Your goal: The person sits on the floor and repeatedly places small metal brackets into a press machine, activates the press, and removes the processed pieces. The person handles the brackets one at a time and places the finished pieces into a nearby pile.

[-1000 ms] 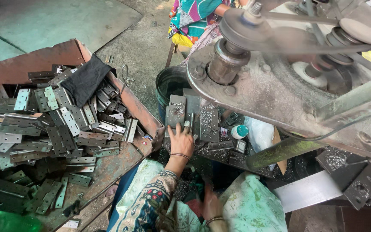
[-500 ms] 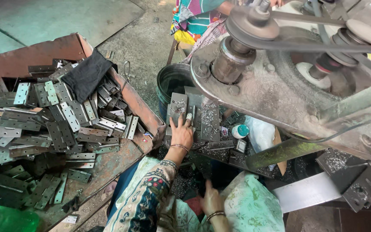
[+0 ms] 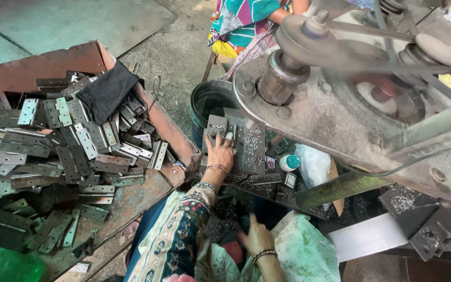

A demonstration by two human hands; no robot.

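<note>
My left hand reaches forward onto the machine's work bed, with its fingers pressed on a grey metal hinge plate that lies flat there. Metal shavings cover the bed around it. My right hand, with a bangle on the wrist, stays low near my lap beside a dark heap of shavings. Its fingers point left, and what they hold is hidden. A patterned sleeve covers my left arm.
A rusty tray heaped with several hinges and a black cloth stands at left. A dark bucket sits behind the bed. A belt-driven machine with a pulley overhangs at right. Another person in colourful clothes is beyond it.
My left hand has slid a little further forward over the hinge plate. My right hand has risen slightly from the lower edge.
</note>
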